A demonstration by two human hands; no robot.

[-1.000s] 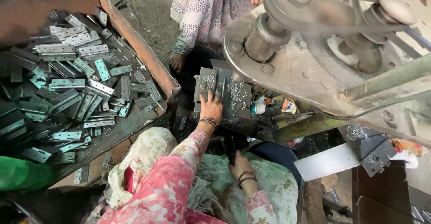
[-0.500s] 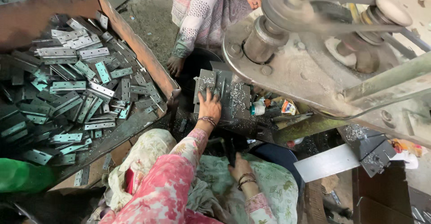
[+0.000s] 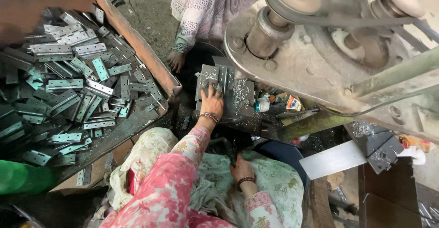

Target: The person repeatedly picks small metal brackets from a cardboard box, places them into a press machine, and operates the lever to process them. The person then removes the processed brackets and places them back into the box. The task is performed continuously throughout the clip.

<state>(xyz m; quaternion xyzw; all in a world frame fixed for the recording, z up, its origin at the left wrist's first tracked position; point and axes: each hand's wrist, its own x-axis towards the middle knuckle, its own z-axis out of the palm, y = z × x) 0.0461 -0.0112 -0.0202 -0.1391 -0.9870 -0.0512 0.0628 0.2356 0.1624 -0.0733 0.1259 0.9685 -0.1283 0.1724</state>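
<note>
1. The left hand (image 3: pixel 211 101) is lying flat on the metal plate (image 3: pixel 225 91) of the press bed, fingers spread a bit and pressing down on a hinge blank there, not really curled round anything. The plate is sitting right under the big grey machine body (image 3: pixel 292 68), with metal shavings (image 3: pixel 241 90) scattered over it.
2. The right hand (image 3: pixel 241 168) is resting down in the lap on the green floral cloth (image 3: pixel 274 182), fingers curling together. I can't tell if it's holding something, too dark there.
3. Both wrists are wearing dark bead bracelets, and the sleeve is pink floral.
4. Off to the left, a rusty tray (image 3: pixel 137 45) is sitting full of grey hinge pieces (image 3: pixel 77 82), well apart from the plate.
5. Another person's bare foot (image 3: pixel 176 61) is standing just beyond the plate, with their patterned clothing above it.
6. A small white bottle (image 3: pixel 262 104) is lying just beside the plate on its right.
</note>
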